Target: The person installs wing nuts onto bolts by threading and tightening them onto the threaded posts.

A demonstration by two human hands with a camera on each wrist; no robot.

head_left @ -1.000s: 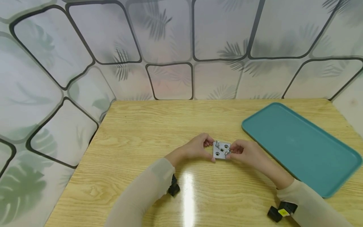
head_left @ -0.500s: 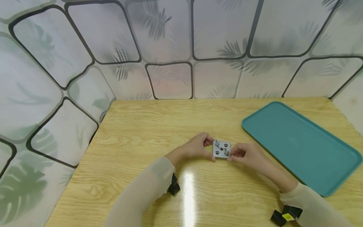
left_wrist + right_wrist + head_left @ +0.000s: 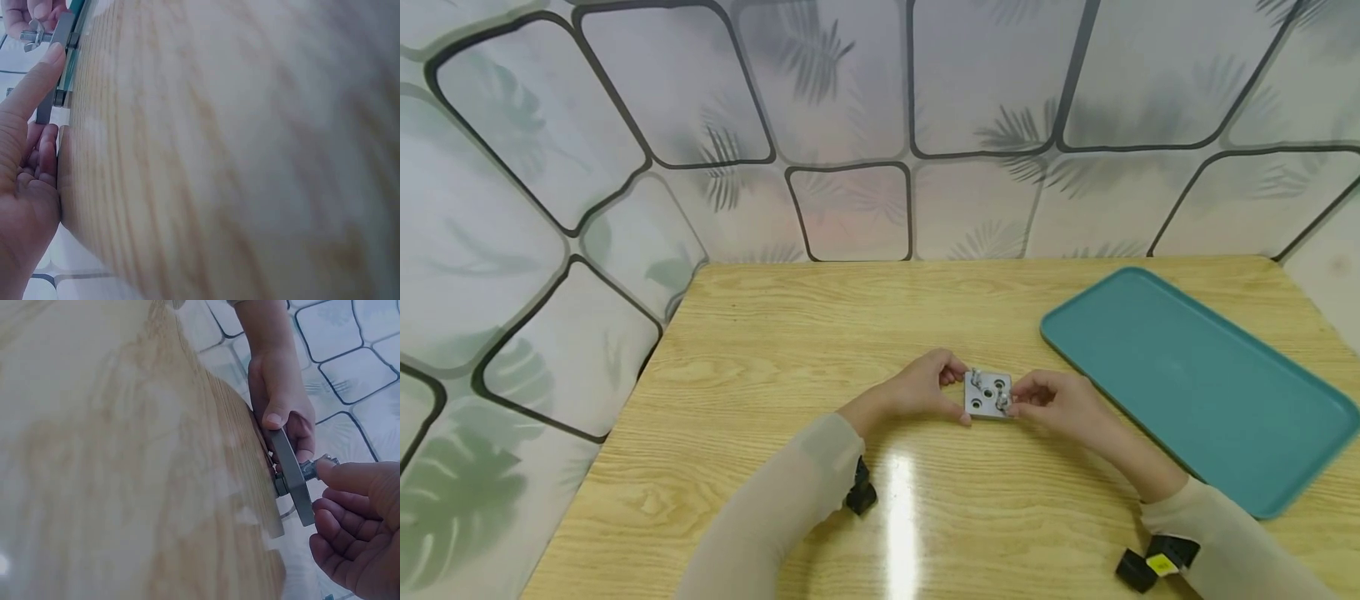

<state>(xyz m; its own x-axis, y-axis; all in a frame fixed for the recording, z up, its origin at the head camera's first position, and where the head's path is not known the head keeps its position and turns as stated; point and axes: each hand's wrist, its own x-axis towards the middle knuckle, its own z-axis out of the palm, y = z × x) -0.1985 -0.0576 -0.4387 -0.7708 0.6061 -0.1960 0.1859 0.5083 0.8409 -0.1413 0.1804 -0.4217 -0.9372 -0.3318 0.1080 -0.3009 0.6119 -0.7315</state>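
Observation:
A square grey metal plate [image 3: 987,395] with several round holes stands slightly off the table on bolt heads. Two upright bolts pass through it: one with a wing nut [image 3: 975,379] at the back left, one with a wing nut [image 3: 1002,402] at the front right. My left hand [image 3: 921,388] grips the plate's left side between thumb and fingers. Thumb and forefinger of my right hand [image 3: 1060,407] are at the front-right wing nut and pinch it. In the right wrist view the right thumb [image 3: 344,476] lies against that bolt's top, partly hiding the nut.
A teal tray [image 3: 1195,392] lies slanted on the wooden table [image 3: 790,333], right of the hands. Behind the table hangs a patterned cloth [image 3: 850,100]. Black wrist cameras sit under both sleeves.
My right hand has dipped toward the front right corner, then come back up slightly, its fingers shifting around the wing nut. Left hand and plate have stayed in place.

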